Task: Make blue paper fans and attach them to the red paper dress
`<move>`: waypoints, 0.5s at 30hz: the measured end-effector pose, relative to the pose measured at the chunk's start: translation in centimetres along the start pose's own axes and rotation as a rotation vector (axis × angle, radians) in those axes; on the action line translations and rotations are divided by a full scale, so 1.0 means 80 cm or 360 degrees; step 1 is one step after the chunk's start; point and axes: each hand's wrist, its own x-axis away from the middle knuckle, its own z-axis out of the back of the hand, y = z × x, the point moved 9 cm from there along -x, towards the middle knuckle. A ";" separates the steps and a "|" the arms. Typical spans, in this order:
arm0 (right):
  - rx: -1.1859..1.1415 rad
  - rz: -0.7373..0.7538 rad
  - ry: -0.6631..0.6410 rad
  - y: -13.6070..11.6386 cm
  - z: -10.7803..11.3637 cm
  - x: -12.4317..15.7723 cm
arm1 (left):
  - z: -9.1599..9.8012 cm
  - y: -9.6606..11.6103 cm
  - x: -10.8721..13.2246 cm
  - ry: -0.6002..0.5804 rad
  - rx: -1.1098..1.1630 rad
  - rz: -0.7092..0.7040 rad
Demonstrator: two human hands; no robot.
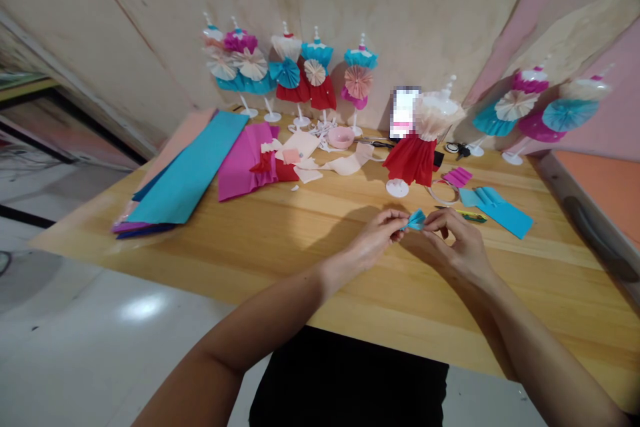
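A small piece of pleated blue crepe paper (416, 220) is held up between my two hands, above the wooden table. My left hand (383, 230) pinches its left end, fingers closed. At its right end, the thumb and fingertips of my right hand (457, 240) are closed on the paper. Just beyond stands a mini dress form (413, 140) with a cream ruffled top and a red crepe paper skirt. Near my right hand lie a yellow-green craft knife (473, 216), a roll of tape (444, 192) and folded blue crepe paper (505, 210).
Several dressed mini forms (315, 73) line the wall, two more (517, 107) at the right. Crepe paper sheets (200, 163) lie left, beside magenta paper (243, 163). A pink bowl (341, 137), scissors (383, 144) and a lit phone (404, 110) are at the back. An orange-topped box (600, 193) borders the right.
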 end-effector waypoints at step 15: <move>-0.0312 -0.0193 -0.0034 0.021 -0.003 0.000 | -0.002 0.002 -0.004 -0.0087 -0.0242 -0.0064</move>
